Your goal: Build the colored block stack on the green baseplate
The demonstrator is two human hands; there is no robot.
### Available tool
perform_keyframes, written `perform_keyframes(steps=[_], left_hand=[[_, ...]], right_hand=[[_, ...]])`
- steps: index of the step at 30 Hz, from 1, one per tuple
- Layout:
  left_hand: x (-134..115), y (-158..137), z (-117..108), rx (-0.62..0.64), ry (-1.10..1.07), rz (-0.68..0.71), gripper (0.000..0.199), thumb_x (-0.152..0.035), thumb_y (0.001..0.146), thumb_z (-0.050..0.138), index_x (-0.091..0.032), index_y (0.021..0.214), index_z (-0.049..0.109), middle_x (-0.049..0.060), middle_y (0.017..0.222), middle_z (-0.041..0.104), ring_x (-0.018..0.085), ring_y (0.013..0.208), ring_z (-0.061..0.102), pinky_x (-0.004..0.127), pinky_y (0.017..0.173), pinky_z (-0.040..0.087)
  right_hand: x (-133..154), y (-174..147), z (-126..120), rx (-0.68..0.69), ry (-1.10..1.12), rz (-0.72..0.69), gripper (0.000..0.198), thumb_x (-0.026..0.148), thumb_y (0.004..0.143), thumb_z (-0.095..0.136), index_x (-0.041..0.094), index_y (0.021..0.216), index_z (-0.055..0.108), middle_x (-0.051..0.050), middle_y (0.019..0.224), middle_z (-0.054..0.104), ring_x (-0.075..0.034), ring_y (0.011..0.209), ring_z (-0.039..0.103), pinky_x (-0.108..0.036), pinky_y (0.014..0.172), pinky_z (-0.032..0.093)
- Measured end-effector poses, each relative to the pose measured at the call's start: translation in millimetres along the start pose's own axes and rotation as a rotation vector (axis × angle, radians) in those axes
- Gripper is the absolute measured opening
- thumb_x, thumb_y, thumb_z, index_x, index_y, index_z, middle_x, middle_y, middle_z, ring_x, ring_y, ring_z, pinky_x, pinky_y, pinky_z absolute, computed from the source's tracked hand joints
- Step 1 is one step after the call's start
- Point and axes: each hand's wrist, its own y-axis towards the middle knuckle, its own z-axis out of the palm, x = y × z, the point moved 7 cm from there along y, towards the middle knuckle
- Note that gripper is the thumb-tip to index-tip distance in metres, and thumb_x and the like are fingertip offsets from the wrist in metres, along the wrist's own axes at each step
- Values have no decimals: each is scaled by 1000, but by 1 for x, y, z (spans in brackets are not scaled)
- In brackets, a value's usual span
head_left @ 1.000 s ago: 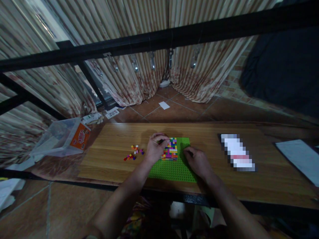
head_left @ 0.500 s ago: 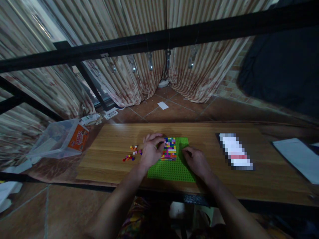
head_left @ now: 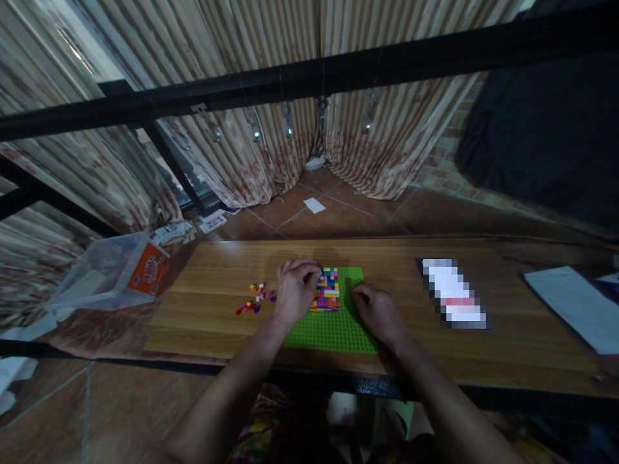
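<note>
A green studded baseplate (head_left: 333,332) lies on the wooden table, bearing a flat block of many-coloured toy bricks (head_left: 331,293). My left hand (head_left: 297,287) is over the left side of that block, its thumb and fingertips pinched together at the upper left. Whatever lies in the pinch is too small or hidden to make out. Curled at the right edge of the baseplate is my right hand (head_left: 380,312), thumb against the forefinger; I cannot see what, if anything, it holds. Left of my left hand, small loose bricks (head_left: 249,307) are scattered on the wood.
A blurred-out phone-like slab (head_left: 454,293) lies on the table (head_left: 193,290) to the right, with a pale sheet (head_left: 570,306) beyond it. A clear plastic bin (head_left: 104,270) with an orange label stands at the left. A black bar (head_left: 271,77) crosses above, before striped curtains.
My left thumb and fingertips have drawn closer together at the block's upper left. My right hand stays at the baseplate's right edge. The whole view has shifted slightly.
</note>
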Motion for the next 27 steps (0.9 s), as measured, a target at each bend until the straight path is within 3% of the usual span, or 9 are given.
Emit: perform_keyframes(steps=[8,13,19,27], left_hand=[[22,9,14,20,-211,-107,8,-20,77,66,-24,74,72,2,94,70,18,95,61,37,94,43],[40,12,26,63,-433,-294,4,-18,70,67,-20,73,70,0,79,69,15,79,63,30,79,48],[45,10,36,166,-631,-498,16,-21,64,70,-16,79,70,0,74,69,12,66,60,25,66,48],[49,10,41,152,-636,-569,11,-17,61,68,-18,71,72,-1,67,69,11,60,59,24,61,47]], right_hand=[[1,0,-1,-6,-4,-16,24,24,86,43,20,83,67,-6,86,69,-17,77,63,-27,72,44],[0,0,-1,3,-7,3,25,25,87,42,20,83,66,-6,83,68,-17,75,62,-26,70,43],[2,0,0,-5,-19,-15,25,24,87,42,19,84,66,-6,85,68,-17,77,62,-27,73,43],[1,-1,1,-21,-70,-20,25,24,87,41,20,83,66,-7,86,68,-18,76,62,-27,72,43]])
